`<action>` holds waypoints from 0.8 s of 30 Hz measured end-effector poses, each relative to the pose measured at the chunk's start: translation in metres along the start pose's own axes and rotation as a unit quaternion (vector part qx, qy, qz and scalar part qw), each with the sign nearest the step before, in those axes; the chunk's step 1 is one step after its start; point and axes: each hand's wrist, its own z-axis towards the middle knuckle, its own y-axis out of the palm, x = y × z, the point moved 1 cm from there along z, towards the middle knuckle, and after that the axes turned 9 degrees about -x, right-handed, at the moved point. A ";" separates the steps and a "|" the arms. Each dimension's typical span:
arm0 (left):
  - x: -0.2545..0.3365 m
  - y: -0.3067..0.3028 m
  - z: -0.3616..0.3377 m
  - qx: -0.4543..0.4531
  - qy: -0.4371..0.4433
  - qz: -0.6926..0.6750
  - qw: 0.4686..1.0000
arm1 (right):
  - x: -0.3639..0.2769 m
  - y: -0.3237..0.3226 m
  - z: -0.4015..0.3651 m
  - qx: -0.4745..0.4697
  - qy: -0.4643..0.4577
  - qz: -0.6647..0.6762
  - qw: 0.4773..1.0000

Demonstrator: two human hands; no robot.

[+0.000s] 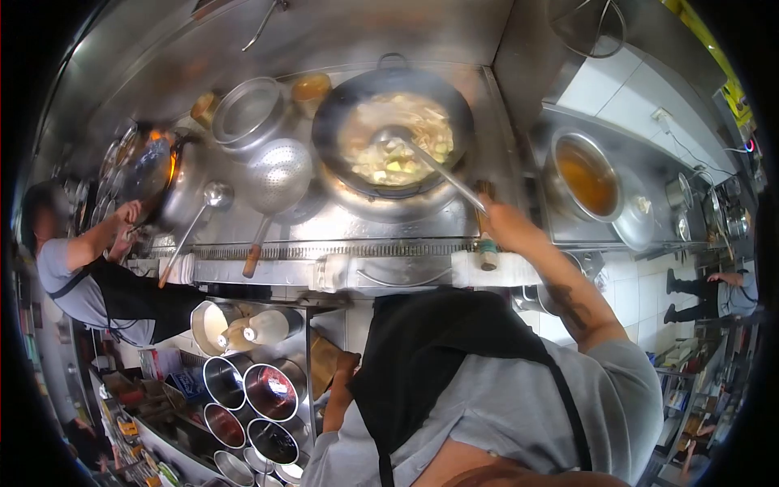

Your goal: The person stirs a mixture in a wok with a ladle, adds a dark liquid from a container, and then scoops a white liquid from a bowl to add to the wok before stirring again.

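My right hand (499, 223) is closed around the handle of a long metal ladle (442, 170). The ladle's bowl dips into a large dark wok (329, 154) on the stove, among pale sliced food (406, 118) with yellow-green pieces in liquid. Steam blurs part of the food. Down at my side, my left hand (347, 363) is beside the brown panel (324, 357) at the edge of the sauce counter. Its fingers are small and mostly hidden, so I cannot make out whether it holds anything.
A perforated strainer (278, 174) and another ladle (217, 195) lie left of the wok. A pot of amber liquid (584, 174) stands right. Several sauce containers (272, 392) sit lower left. A co-worker (105, 276) handles a flaming wok (146, 174) at far left.
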 end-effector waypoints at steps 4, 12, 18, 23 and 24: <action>0.002 -0.010 0.004 0.002 0.007 0.020 1.000 | 0.002 0.018 0.024 0.053 0.032 0.010 0.998; 0.004 -0.008 0.004 0.003 0.003 0.029 1.000 | 0.023 -0.030 0.053 0.124 0.002 0.198 0.972; 0.004 0.001 0.007 0.001 0.003 0.037 0.999 | 0.021 0.033 0.104 0.062 0.051 0.334 0.939; 0.008 0.005 0.010 0.005 0.005 0.046 0.999 | -0.023 0.019 0.072 -0.149 0.038 0.764 0.627; 0.008 0.006 0.011 0.005 0.005 0.050 0.999 | -0.019 0.009 0.069 -0.173 0.021 0.820 0.545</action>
